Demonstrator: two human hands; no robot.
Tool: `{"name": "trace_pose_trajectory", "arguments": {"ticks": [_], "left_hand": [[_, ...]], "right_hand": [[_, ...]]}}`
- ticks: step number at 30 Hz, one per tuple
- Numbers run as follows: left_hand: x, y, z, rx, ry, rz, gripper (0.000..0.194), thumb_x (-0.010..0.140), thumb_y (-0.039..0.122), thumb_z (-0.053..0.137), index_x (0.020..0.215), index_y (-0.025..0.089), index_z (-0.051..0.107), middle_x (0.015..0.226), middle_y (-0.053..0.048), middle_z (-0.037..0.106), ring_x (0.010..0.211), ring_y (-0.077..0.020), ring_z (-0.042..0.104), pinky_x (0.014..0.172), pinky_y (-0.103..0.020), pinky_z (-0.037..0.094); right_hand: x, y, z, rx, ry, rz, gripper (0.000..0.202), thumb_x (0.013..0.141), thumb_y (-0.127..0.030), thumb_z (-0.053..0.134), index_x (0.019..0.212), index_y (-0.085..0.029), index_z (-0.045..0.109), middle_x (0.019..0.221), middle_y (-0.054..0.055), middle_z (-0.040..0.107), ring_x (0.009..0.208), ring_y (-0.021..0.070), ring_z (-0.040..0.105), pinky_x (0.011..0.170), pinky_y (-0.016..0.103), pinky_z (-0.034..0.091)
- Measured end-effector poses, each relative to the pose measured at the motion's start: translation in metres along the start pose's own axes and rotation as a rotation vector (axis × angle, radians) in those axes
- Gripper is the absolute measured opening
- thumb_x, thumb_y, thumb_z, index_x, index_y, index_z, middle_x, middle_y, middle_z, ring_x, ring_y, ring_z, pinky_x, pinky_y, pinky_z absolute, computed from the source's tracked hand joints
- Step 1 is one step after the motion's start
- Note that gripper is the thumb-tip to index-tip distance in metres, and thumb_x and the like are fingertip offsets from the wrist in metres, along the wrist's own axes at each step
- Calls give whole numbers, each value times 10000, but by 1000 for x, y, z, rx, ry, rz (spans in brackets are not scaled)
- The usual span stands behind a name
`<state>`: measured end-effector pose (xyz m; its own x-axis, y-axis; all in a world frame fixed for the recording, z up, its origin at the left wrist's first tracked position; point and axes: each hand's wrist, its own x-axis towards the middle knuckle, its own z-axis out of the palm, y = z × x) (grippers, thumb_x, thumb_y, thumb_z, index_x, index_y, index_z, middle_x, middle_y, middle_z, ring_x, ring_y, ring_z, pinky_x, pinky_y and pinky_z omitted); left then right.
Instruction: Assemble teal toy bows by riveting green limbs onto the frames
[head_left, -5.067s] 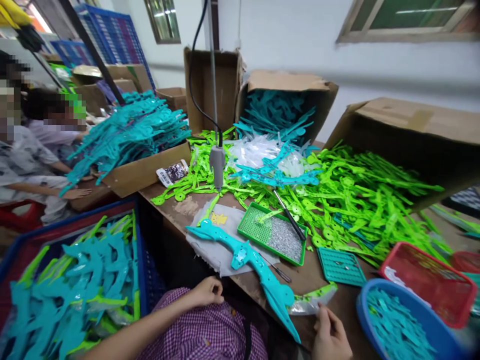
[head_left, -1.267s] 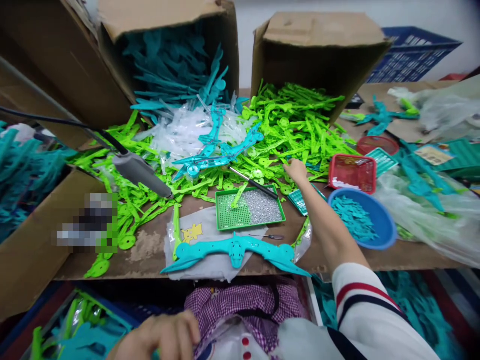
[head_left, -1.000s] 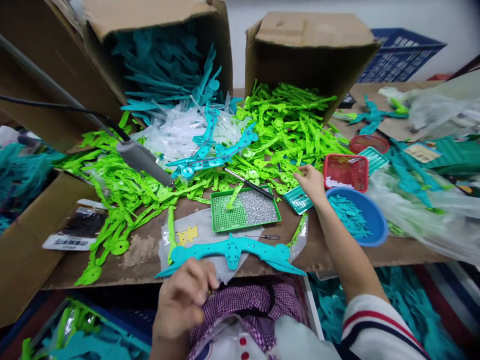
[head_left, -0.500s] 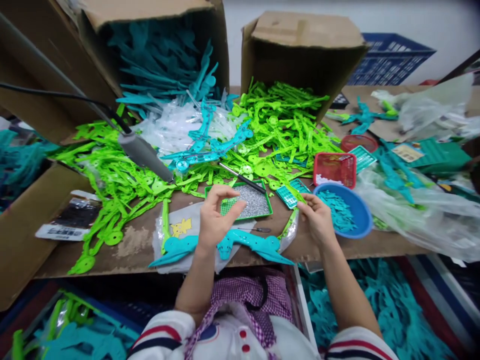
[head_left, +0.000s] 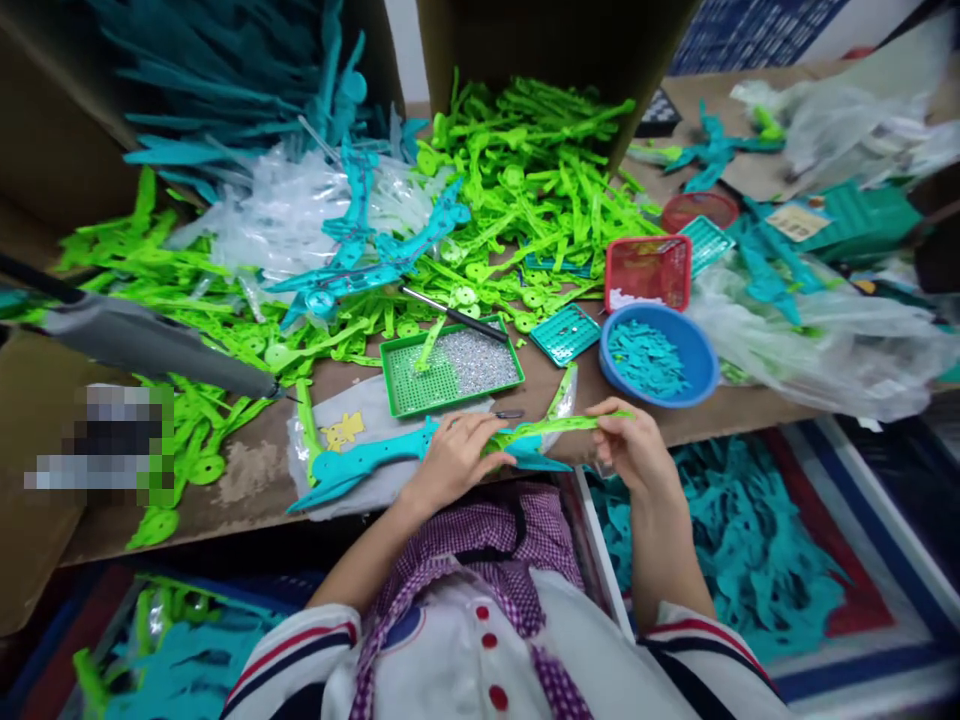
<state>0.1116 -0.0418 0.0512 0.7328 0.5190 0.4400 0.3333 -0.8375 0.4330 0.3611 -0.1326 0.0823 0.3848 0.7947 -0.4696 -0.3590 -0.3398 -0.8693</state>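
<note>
My right hand (head_left: 634, 445) pinches one end of a thin bright-green plastic strip (head_left: 559, 428), held out sideways above the table's front edge. My left hand (head_left: 457, 458) closes on the strip's other end, its thumb below and fingers over it. Beneath lies a teal winged plastic piece (head_left: 360, 462), its middle covered by my left hand. It rests on a grey plastic bag (head_left: 307, 420) with a yellow cartoon print. Just beyond my hands is a green tray (head_left: 405, 400) of small silvery screws, with a green piece (head_left: 430, 345) lying in it.
A screwdriver (head_left: 480, 325) lies across the tray's back edge. At left hangs a grey powered screwdriver (head_left: 157, 345). Green parts (head_left: 540, 170) pile up behind. To the right are a teal tray (head_left: 564, 335), a red basket (head_left: 649, 275) and a blue bowl (head_left: 709, 355) of teal pieces.
My left hand has come down from above the screw tray and closed on the green strip's left end. The strip in my right hand has swung level. The view has shifted.
</note>
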Motion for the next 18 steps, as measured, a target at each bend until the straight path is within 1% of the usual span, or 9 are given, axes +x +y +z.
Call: {"name": "trace_pose_trajectory", "arguments": {"ticks": [2,5,8,10,12,14,16,17,18], "left_hand": [[2,10,5,-52,-75,16,467,930,477,641,1289,181,604,1229,-128,708,1146,-255,672,976,-428,516],[15,18,4,-228,-137,41,483,953,481,601,1352,210,568,1244,-115,704,1152,-249,671,973,-426,528],[26,18,-4,-482,-181,-12,706,864,586,678,1450,241,489,1336,-120,660,1188,-270,651,966,-428,542],[28,17,-9,-604,-146,-118,774,810,586,744,1465,265,483,1390,-117,627,1223,-283,628,989,-431,533],[27,18,-10,-764,-69,-259,649,855,514,732,1422,268,535,1336,-111,661,1154,-260,660,937,-401,551],[25,22,-8,-1029,-29,-390,490,925,475,640,1354,242,593,1196,-114,721,945,-213,711,762,-342,570],[25,27,-3,-1301,-72,-489,433,952,481,562,1292,221,631,1066,-112,749,744,-177,697,605,-303,534],[25,28,0,-1381,-118,-527,429,955,488,537,1274,220,640,1029,-109,752,697,-172,685,577,-304,523],[27,29,3,-1407,-162,-549,431,959,501,514,1262,224,649,1019,-108,751,703,-179,688,591,-318,533]], "right_hand": [[1,-7,-4,26,88,-42,185,551,-306,688,690,-196,635,417,-57,525,267,64,366,254,183,236],[5,-21,0,66,163,-149,161,567,-319,657,674,-206,613,387,-82,457,256,47,304,248,177,183],[14,-38,17,71,247,-276,209,628,-391,683,679,-220,575,411,-94,409,280,39,290,266,181,195],[21,-46,32,0,260,-384,281,723,-489,678,735,-227,575,480,-76,443,329,46,351,305,186,263],[26,-48,46,-108,219,-499,352,819,-586,618,840,-235,610,599,-37,522,420,62,454,376,198,358],[26,-43,53,-208,122,-584,394,859,-630,588,941,-249,648,749,0,594,551,88,550,469,224,445],[22,-30,54,-254,3,-615,391,849,-628,626,978,-262,677,861,20,631,681,122,602,558,258,505],[19,-22,51,-249,-44,-602,381,837,-616,654,991,-269,686,891,24,641,725,137,612,593,273,525],[15,-14,47,-224,-71,-580,373,825,-601,679,1006,-275,692,903,24,647,749,146,616,618,284,539]]}}
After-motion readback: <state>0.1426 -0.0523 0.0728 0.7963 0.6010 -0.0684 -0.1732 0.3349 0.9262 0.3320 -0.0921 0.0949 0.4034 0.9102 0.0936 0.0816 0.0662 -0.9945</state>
